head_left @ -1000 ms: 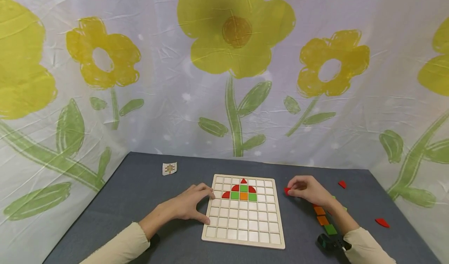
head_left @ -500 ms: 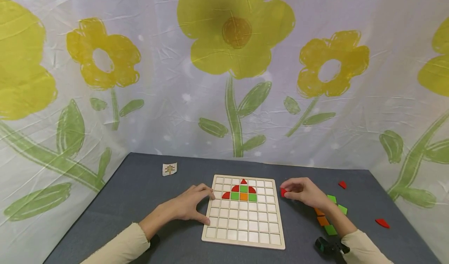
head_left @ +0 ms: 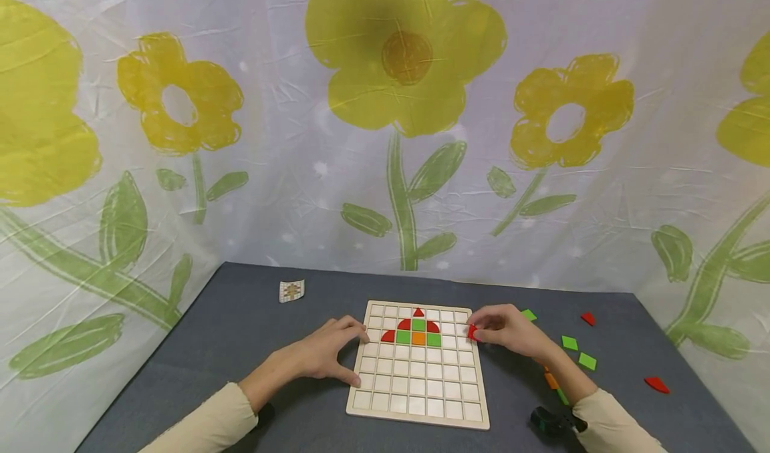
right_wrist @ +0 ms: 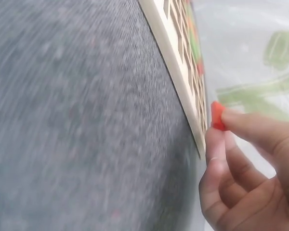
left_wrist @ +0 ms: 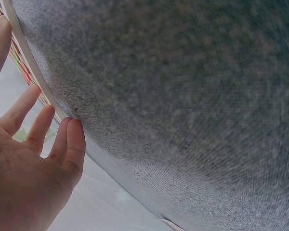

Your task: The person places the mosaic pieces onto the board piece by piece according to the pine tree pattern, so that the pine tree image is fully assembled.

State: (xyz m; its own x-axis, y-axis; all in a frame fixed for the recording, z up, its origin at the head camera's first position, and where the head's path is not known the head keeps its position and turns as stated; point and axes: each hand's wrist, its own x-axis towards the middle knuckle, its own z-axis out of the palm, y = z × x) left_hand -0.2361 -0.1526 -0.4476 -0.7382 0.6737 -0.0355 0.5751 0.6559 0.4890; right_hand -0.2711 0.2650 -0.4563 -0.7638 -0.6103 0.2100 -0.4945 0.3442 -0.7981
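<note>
A square wooden grid board [head_left: 415, 421] lies on the dark table. Red, green and one orange tile form a peaked pattern in its upper rows, with a red triangle [head_left: 418, 312] on top. My left hand [head_left: 325, 349] rests at the board's left edge, thumb and fingers spread and fairly straight. Between thumb and forefinger my right hand [head_left: 511, 329] pinches a small red tile [right_wrist: 216, 115], over the board's right edge in the head view. The fingers hide part of that tile.
Right of the board lie loose green tiles [head_left: 569, 343], orange ones [head_left: 550, 378] partly behind the right forearm, and red tiles [head_left: 657, 385]. A small patterned card [head_left: 291, 290] lies at the back left. A flower-printed cloth [head_left: 289, 192] hangs behind the table.
My right hand has moved left with the red tile, from beside the board to its right edge, uncovering green tiles. The left hand and the board have stayed put.
</note>
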